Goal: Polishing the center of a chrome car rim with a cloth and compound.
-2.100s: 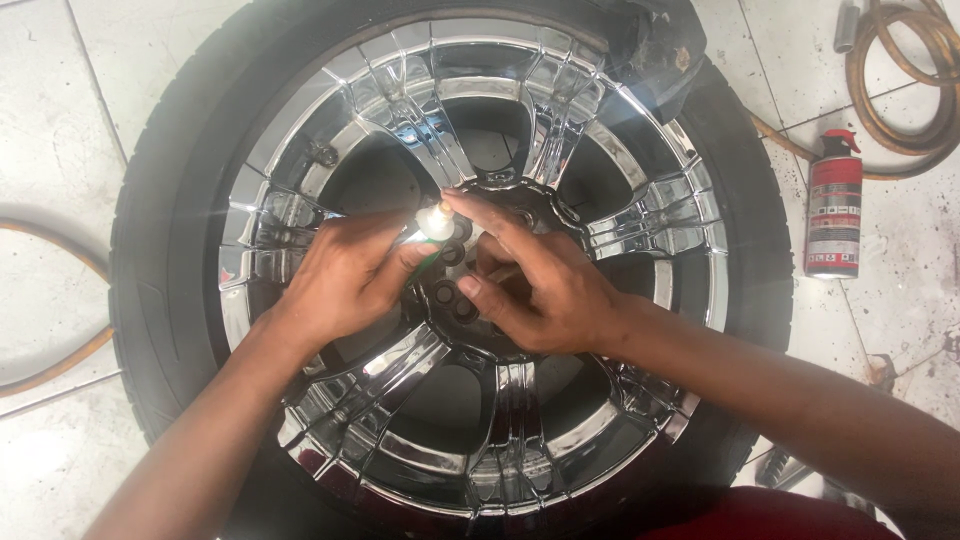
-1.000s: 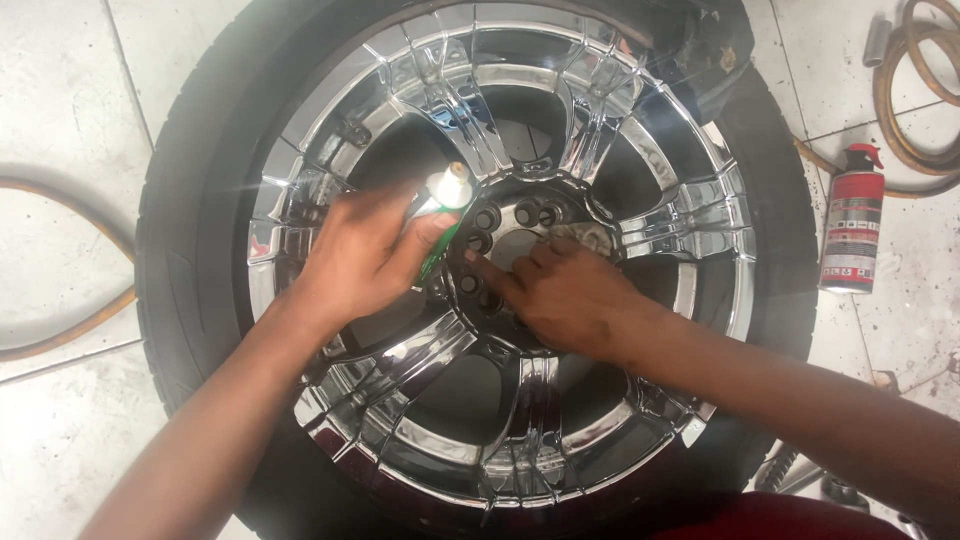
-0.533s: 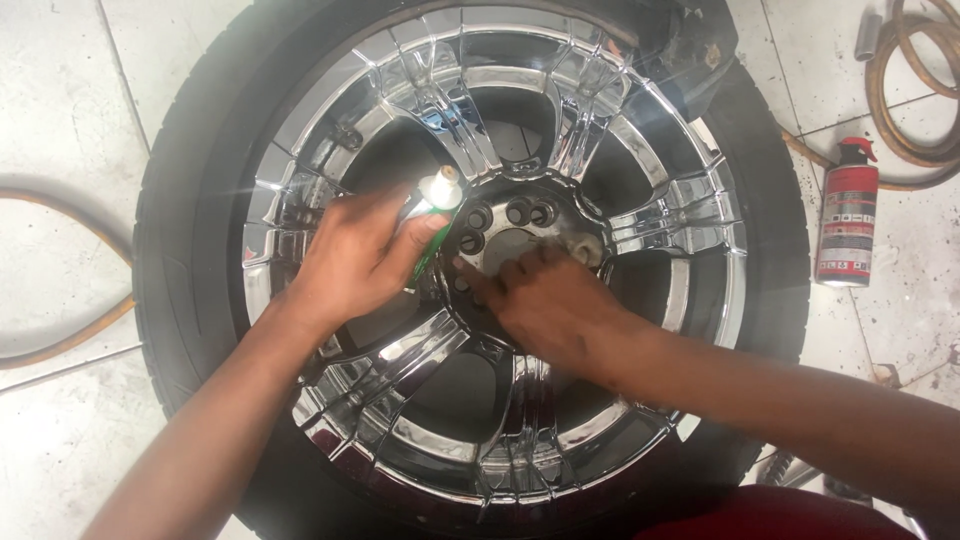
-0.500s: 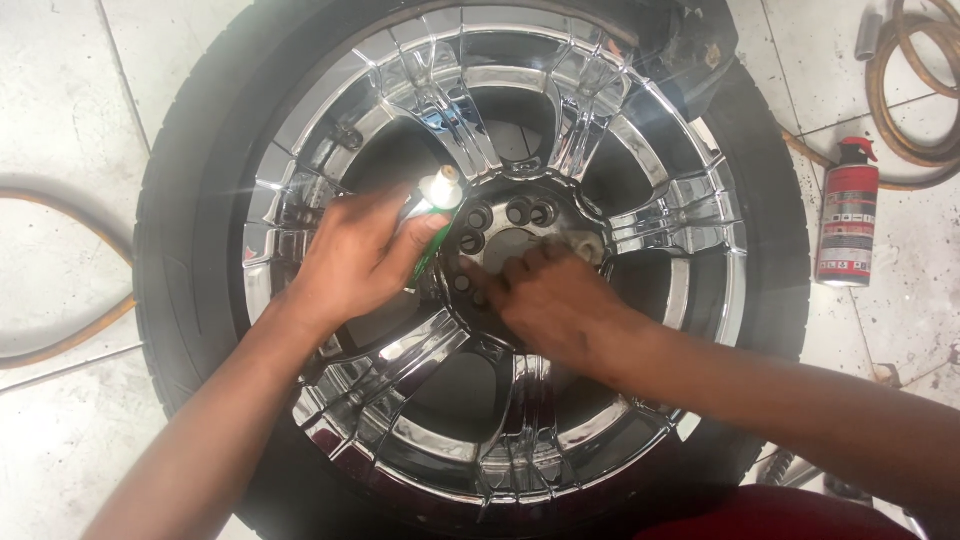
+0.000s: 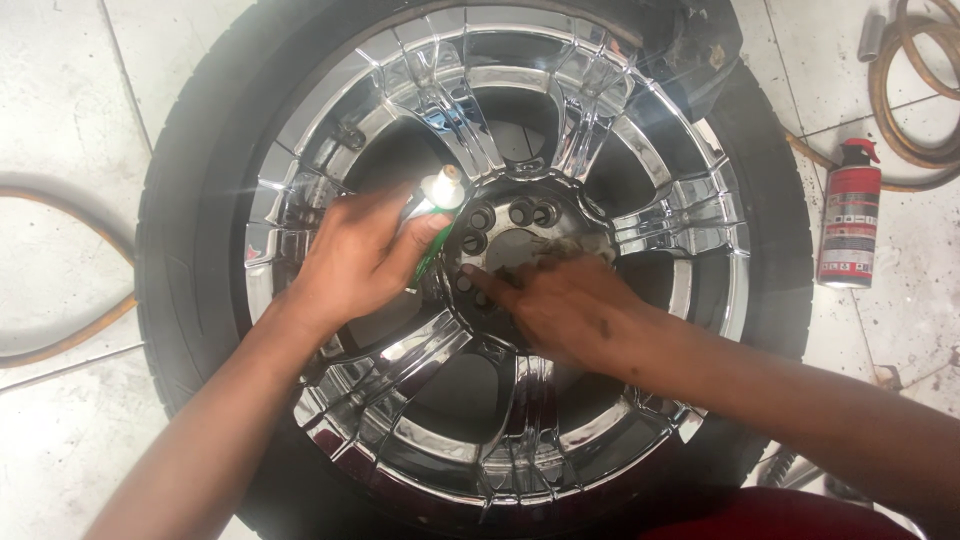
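A chrome spoked wheel in a black tyre lies flat on the tiled floor. My left hand grips a small white and green tube, its open nozzle pointing up, just left of the hub. My right hand rests flat on the hub, fingers spread and pressed against its dark surface beside the ring of bolt holes. The right hand's fingers look smeared and blurred.
A red spray can with a black cap lies on the tiles to the right of the tyre. Coiled tan hose sits at the top right. Another hose curves along the left floor.
The tube's bright glare has gone and its nozzle now shows plainly. My right hand has shifted from the tube down onto the hub and rubs there. The left hand stays put.
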